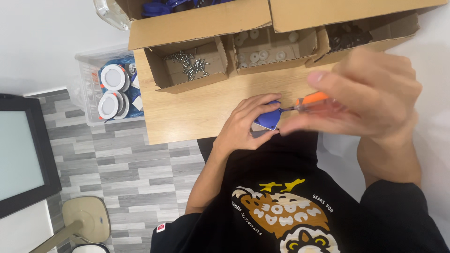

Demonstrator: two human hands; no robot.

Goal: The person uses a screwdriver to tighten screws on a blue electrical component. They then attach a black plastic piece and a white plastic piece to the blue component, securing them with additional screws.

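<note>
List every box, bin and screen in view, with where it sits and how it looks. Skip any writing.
Screw box: brown open cardboard, left on the wooden table.
White-parts box: brown cardboard, middle.
Dark-parts box: brown cardboard, right.
Large carton: brown, behind them, blue parts inside.
Plastic bin: clear, on the floor left of the table, round white discs inside.
Screen: black-framed, pale, far left.

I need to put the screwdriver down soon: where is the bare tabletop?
Bare wood lies left of the left hand, between the screw box and the table's near edge. The back edge is crowded with cardboard boxes; both hands fill the middle, the right hand holding the orange-handled screwdriver.
</note>
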